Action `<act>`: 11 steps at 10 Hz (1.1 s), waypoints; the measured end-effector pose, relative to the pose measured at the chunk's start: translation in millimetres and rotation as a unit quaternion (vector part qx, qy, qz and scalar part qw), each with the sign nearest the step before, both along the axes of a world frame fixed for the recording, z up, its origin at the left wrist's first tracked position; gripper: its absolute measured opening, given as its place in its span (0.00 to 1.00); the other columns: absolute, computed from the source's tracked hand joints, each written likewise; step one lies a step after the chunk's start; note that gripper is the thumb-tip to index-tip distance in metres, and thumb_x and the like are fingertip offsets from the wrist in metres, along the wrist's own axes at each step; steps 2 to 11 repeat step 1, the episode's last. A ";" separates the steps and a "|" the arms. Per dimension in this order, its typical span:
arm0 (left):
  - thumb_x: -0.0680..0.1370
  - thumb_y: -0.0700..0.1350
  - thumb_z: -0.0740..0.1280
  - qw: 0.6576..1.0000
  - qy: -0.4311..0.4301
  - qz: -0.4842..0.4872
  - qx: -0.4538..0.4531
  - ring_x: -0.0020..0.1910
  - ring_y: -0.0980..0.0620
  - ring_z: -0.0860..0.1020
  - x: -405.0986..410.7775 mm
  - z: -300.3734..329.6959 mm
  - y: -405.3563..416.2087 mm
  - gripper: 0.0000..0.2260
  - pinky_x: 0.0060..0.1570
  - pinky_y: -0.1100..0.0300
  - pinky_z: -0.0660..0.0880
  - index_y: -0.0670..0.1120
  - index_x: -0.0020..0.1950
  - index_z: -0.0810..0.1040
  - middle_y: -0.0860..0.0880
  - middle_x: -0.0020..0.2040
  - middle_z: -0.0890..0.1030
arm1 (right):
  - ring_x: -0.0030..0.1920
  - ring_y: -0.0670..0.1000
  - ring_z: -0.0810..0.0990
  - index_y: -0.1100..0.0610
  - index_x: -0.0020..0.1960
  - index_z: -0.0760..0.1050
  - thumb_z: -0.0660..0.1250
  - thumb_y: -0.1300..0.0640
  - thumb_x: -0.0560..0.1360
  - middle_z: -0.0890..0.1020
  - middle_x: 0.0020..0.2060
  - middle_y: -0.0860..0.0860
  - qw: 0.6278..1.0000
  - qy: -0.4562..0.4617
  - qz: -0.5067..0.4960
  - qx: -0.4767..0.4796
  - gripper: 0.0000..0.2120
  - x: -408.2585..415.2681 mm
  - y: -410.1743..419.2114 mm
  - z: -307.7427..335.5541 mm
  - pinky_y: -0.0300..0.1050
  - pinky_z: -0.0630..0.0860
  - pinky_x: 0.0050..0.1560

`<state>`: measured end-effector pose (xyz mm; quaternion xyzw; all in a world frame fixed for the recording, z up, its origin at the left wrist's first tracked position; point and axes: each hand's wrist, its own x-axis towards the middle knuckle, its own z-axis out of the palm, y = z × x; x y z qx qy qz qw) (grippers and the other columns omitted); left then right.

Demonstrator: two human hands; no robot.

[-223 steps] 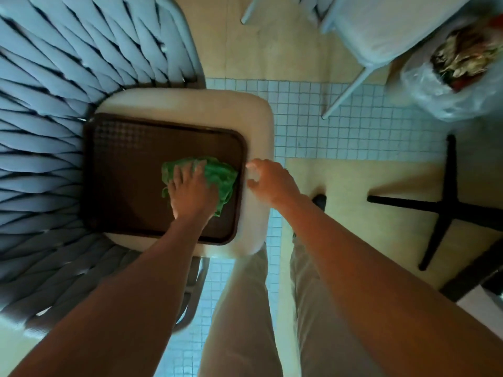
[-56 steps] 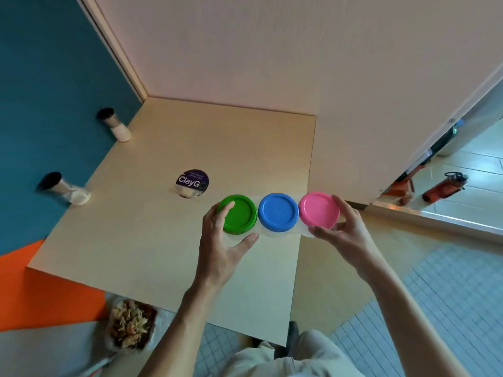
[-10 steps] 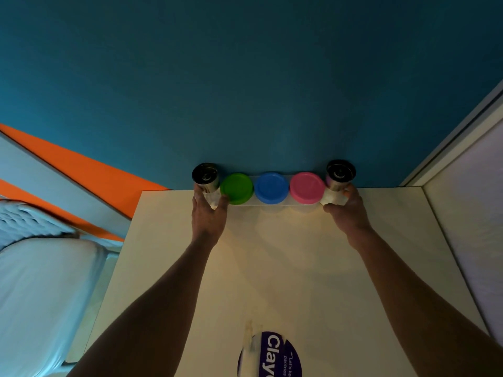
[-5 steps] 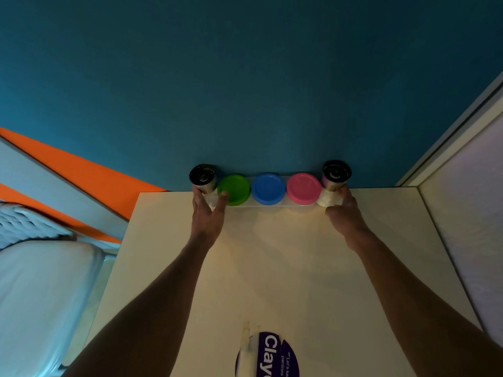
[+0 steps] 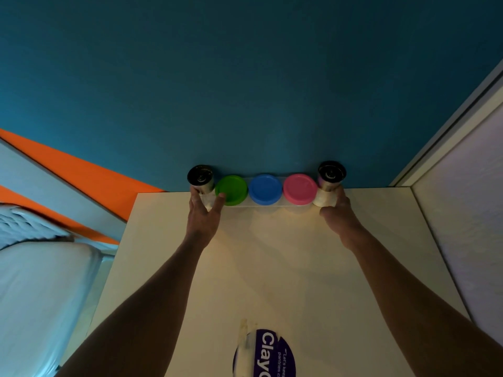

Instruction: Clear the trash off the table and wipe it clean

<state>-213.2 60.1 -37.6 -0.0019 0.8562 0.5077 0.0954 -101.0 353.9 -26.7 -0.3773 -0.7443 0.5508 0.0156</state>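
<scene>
On the pale table, a row stands against the teal wall: a steel-topped shaker, a green lid, a blue lid, a pink lid and a second shaker. My left hand is below the left shaker, its fingers spread to either side of the white base and one fingertip on the green lid. My right hand curls around the white base of the right shaker. A purple "Clay" tub lid lies near the table's front edge.
A teal wall rises right behind the row. A white panel borders the table on the right. At the left, below the table edge, is a pale chair seat, with an orange wall stripe beyond it.
Since a second ago my left hand's fingers have loosened and spread off the left shaker. My right hand has eased back a little but stays at the right shaker. The row has not moved.
</scene>
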 end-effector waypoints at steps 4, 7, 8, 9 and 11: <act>0.80 0.62 0.63 0.998 -0.040 0.017 -0.035 0.80 0.44 0.55 5.4 8.4 -0.7 0.40 0.76 0.46 0.59 0.50 0.83 0.45 0.47 0.83 0.53 | 0.73 0.59 0.66 0.51 0.81 0.49 0.61 0.65 0.77 0.60 0.77 0.55 0.999 -0.023 -0.029 -0.001 0.37 9.6 -3.9 9.6 0.51 0.67 0.66; 0.80 0.62 0.63 0.998 -0.040 0.017 -0.035 0.80 0.44 0.55 5.4 8.4 -0.7 0.40 0.76 0.46 0.59 0.50 0.83 0.45 0.47 0.83 0.53 | 0.73 0.59 0.66 0.51 0.81 0.49 0.61 0.65 0.77 0.60 0.77 0.55 0.999 -0.023 -0.029 -0.001 0.37 9.6 -3.9 9.6 0.51 0.67 0.66; 0.80 0.62 0.63 0.998 -0.040 0.017 -0.035 0.80 0.44 0.55 5.4 8.4 -0.7 0.40 0.76 0.46 0.59 0.50 0.83 0.45 0.47 0.83 0.53 | 0.73 0.59 0.66 0.51 0.81 0.49 0.61 0.65 0.77 0.60 0.77 0.55 0.999 -0.023 -0.029 -0.001 0.37 9.6 -3.9 9.6 0.51 0.67 0.66; 0.80 0.62 0.63 0.998 -0.040 0.017 -0.035 0.80 0.44 0.55 5.4 8.4 -0.7 0.40 0.76 0.46 0.59 0.50 0.83 0.45 0.47 0.83 0.53 | 0.73 0.59 0.66 0.51 0.81 0.49 0.61 0.65 0.77 0.60 0.77 0.55 0.999 -0.023 -0.029 -0.001 0.37 9.6 -3.9 9.6 0.51 0.67 0.66; 0.80 0.62 0.63 0.998 -0.040 0.017 -0.035 0.80 0.44 0.55 5.4 8.4 -0.7 0.40 0.76 0.46 0.59 0.50 0.83 0.45 0.47 0.83 0.53 | 0.73 0.59 0.66 0.51 0.81 0.49 0.61 0.65 0.77 0.60 0.77 0.55 0.999 -0.023 -0.029 -0.001 0.37 9.6 -3.9 9.6 0.51 0.67 0.66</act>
